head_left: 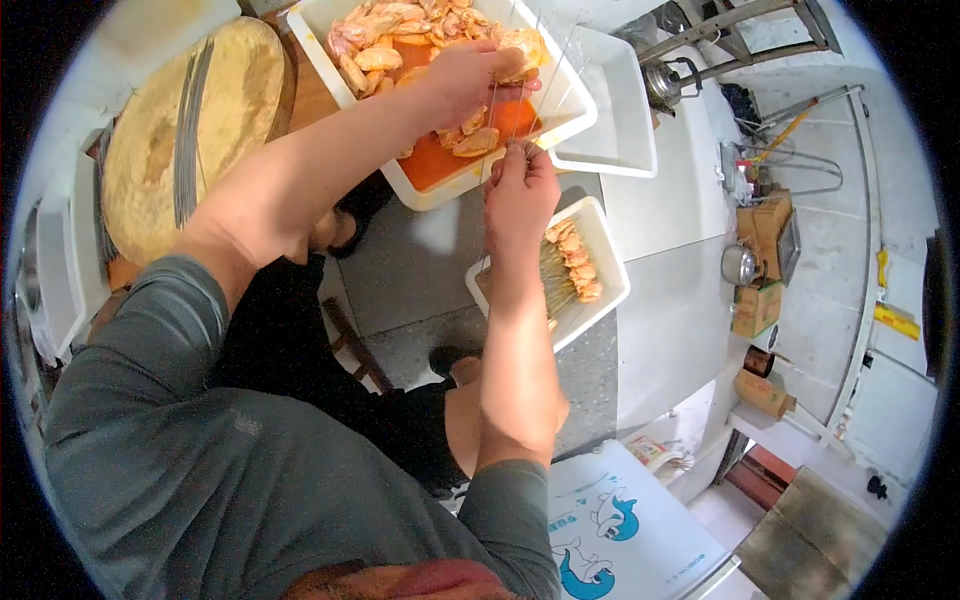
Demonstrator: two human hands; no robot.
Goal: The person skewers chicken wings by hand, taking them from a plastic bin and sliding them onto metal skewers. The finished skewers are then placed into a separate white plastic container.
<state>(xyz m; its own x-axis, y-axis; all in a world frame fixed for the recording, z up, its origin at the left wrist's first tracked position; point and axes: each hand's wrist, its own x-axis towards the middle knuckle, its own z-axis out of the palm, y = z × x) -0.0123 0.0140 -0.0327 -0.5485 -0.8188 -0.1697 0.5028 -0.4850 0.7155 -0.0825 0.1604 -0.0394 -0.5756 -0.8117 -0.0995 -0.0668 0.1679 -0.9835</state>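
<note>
My left hand [478, 78] is closed on a marinated chicken wing [522, 52] above a large white tub [445, 195]. In my right hand [520, 185], closed just below, are the ends of thin metal skewers [515, 115] that run up to the wing. Whether their tips pass through the meat is hard to see. Loose chicken wings [378, 58] lie in orange-red sauce [436, 168] in that tub. Under my right forearm stands a smaller white tub [612, 290] with skewered chicken [572, 258], its skewers lying side by side.
To the left, a bundle of skewers [190, 135] rests on a round wooden chopping block [250, 95]. Another white tub [625, 150] sits beside the large one. Kettles [740, 265] and cardboard boxes [757, 308] stand at right. A white lid with blue dolphins [640, 545] is near my right elbow.
</note>
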